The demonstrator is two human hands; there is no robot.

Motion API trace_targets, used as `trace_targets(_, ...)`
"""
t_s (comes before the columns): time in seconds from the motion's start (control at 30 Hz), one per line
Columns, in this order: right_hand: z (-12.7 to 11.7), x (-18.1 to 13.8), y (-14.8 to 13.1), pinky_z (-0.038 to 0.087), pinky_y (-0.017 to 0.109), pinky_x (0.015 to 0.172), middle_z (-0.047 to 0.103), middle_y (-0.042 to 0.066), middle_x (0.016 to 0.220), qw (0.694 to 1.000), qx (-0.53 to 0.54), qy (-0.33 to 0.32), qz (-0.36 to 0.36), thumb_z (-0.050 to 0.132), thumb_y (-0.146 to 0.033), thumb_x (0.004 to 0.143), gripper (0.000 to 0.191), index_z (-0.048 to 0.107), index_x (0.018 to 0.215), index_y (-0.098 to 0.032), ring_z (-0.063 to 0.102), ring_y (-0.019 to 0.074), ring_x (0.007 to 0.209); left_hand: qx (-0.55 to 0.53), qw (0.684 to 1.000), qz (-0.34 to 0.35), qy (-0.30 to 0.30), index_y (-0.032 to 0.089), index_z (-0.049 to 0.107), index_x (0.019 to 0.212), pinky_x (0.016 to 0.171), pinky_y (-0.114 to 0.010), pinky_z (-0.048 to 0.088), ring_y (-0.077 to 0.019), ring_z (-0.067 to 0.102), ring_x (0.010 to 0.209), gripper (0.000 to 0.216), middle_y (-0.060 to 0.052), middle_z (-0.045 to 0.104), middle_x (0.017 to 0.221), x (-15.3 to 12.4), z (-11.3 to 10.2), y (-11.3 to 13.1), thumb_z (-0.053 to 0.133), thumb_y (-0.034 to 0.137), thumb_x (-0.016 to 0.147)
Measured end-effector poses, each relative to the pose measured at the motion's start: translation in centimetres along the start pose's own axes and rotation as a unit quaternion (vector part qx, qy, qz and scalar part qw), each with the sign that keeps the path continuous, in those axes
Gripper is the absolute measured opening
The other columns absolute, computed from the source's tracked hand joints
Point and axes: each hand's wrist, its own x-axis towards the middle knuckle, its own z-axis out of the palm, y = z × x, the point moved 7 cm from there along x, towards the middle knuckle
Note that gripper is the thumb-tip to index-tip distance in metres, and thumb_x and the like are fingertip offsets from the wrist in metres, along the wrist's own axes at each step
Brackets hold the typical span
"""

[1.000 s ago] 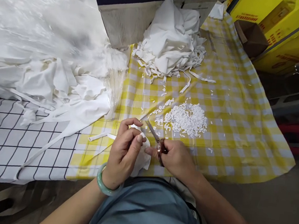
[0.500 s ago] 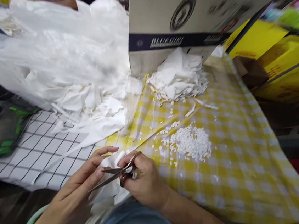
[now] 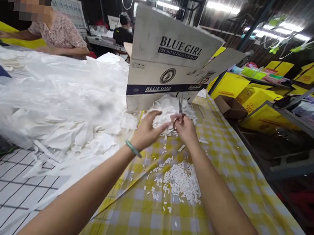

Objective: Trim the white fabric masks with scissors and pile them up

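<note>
Presently, step in hand: it looks like a gap between cuts, both arms stretched out to the white cloth pile (image 3: pixel 166 104); whether a piece is being let go or sought, I cannot tell.
Left hand (image 3: pixel 149 131): fingers apart, thumb stretched toward the other hand, no cloth seen in its grasp; a green bracelet (image 3: pixel 133 148) sits at the wrist.
Right hand (image 3: pixel 187 131): fingers clamped on the handles of the scissors (image 3: pixel 180 114).
Scissors: blades pointing away from the person, in line with the cloth behind; too blurred to say how close together they stand.
White cloth pile: on the tabletop (image 3: pixel 131 227), in front of the carton (image 3: pixel 151 75), partly hidden by the hands; contact with the left hand cannot be made out.
Snippets (image 3: pixel 185 182): a loose heap nearer the person, with strays scattered to its left.
Plastic sheeting (image 3: pixel 65 80): left of the carton, with more white cloth bunched at its near edge.
Next move: if a piece is wanted, it would call for the left thumb and fingers to pinch a single layer, blade tips held clear of the fabric and of that hand.
</note>
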Motion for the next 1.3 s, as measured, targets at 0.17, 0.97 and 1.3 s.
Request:
trace_targets(0.17,7.6,-11.6,3.9,0.044,0.023,0.045,0.062,-0.003,0.058,0.978,0.049,-0.192,0.069,0.055,-0.027,0.076,0.02,0.064,0.09,-0.017,0.053,0.0123,0.044,0.02,0.997,-0.038,-0.061,0.014,0.059,0.116,0.089,-0.042,0.056,-0.0243,0.069,0.096,0.03,-0.013,0.071,0.103,-10.3,2.1,-2.0,0.041,0.029,0.098)
trace_targets(0.97,17.9,-21.2,-4.3,0.047,0.031,0.086,0.063,0.003,0.103,0.921,0.153,-0.344,-0.097,0.064,-0.016,0.073,0.029,0.056,0.1,-0.022,0.06,0.0179,0.094,-0.116,0.921,-0.346,-0.139,0.019,0.052,0.09,0.05,-0.021,0.034,-0.0094,0.039,0.055,0.03,0.003,0.047,0.069,-23.7,-14.4,-0.1,0.046,0.048,0.095)
trace_targets(1.3,14.3,-17.4,-4.0,0.034,0.019,0.05,0.051,-0.006,0.067,0.87,0.312,-0.367,0.105,0.078,-0.025,0.068,0.025,0.059,0.083,-0.02,0.043,0.0066,0.055,0.022,0.967,-0.233,-0.102,0.019,0.063,0.095,0.066,-0.023,0.044,-0.0126,0.056,0.072,0.018,-0.001,0.061,0.08,-23.5,-15.7,0.9,0.049,0.031,0.097)
